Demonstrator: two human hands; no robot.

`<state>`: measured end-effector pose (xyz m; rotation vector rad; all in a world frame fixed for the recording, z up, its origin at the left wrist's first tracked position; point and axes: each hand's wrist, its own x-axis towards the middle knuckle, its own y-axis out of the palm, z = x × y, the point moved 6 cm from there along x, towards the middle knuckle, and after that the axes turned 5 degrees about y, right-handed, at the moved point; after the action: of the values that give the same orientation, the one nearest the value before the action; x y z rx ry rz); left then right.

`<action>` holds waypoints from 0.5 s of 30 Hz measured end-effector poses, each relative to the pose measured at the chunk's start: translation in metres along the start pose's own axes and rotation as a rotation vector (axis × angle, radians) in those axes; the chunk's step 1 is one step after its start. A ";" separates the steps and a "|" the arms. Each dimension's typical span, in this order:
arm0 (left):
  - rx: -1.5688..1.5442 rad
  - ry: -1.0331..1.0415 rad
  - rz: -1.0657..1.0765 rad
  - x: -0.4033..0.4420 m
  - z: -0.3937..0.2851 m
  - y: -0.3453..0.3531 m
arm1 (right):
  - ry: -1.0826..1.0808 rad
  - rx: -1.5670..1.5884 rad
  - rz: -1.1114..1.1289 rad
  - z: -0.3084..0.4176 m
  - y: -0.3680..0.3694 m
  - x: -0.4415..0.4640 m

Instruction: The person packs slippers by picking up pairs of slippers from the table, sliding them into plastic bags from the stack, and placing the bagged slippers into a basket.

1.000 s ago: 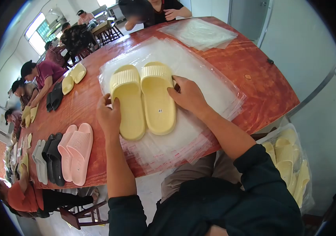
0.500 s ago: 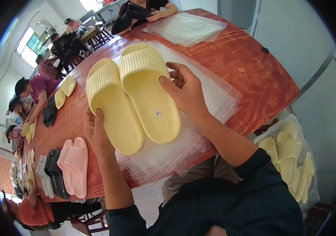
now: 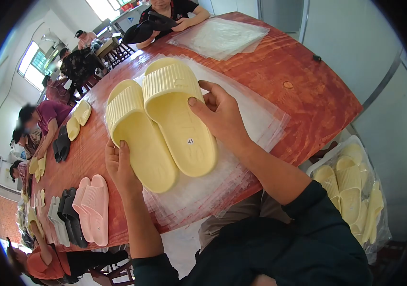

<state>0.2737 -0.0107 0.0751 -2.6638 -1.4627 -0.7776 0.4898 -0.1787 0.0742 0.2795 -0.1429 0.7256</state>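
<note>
A pair of pale yellow slide sandals point(image 3: 184, 128) is held side by side above the table, soles down and ribbed straps away from me. The right one carries a small round "41" sticker on its footbed. My left hand point(image 3: 121, 164) grips the outer edge of the left slide, thumb on top. My right hand point(image 3: 220, 114) pinches the outer edge of the right slide near its strap, with the thumb on the inner side. Beneath the slides lies a stack of clear plastic bags point(image 3: 256, 119), partly hidden by them.
Pink slides point(image 3: 93, 209), black slides point(image 3: 72, 214) and grey slides point(image 3: 58, 221) stand on the red table point(image 3: 303, 81) at left. More clear bags point(image 3: 220, 35) lie at the far end. A bag of yellow slides point(image 3: 351, 190) is at lower right. Several people sit around.
The camera view has shifted slightly. Both hands still hold the yellow slides in nearly the same pose, and the person across has moved the black footwear a little.
</note>
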 end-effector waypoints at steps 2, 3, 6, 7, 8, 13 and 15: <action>0.040 0.077 0.037 -0.004 -0.014 0.012 | -0.055 -0.060 0.037 0.004 0.002 -0.001; 0.081 0.152 0.070 -0.007 -0.022 0.016 | -0.056 -0.060 0.036 0.007 0.000 -0.002; 0.218 0.331 -0.001 -0.008 -0.026 0.008 | -0.233 -0.129 0.007 0.020 -0.001 -0.005; 0.215 0.333 0.001 -0.009 -0.022 0.002 | -0.360 -0.113 -0.020 0.020 -0.002 -0.005; 0.313 0.393 0.008 -0.012 -0.025 0.002 | -0.488 -0.098 -0.047 0.026 -0.003 -0.007; 0.362 0.549 -0.034 -0.023 -0.029 0.002 | -0.558 -0.149 0.013 0.032 -0.002 -0.017; 0.291 0.637 -0.048 -0.022 -0.035 0.008 | -0.336 0.230 0.072 0.021 -0.001 -0.012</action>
<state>0.2560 -0.0408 0.0984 -1.9171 -1.3316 -1.1671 0.4810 -0.1932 0.0919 0.6184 -0.3908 0.7629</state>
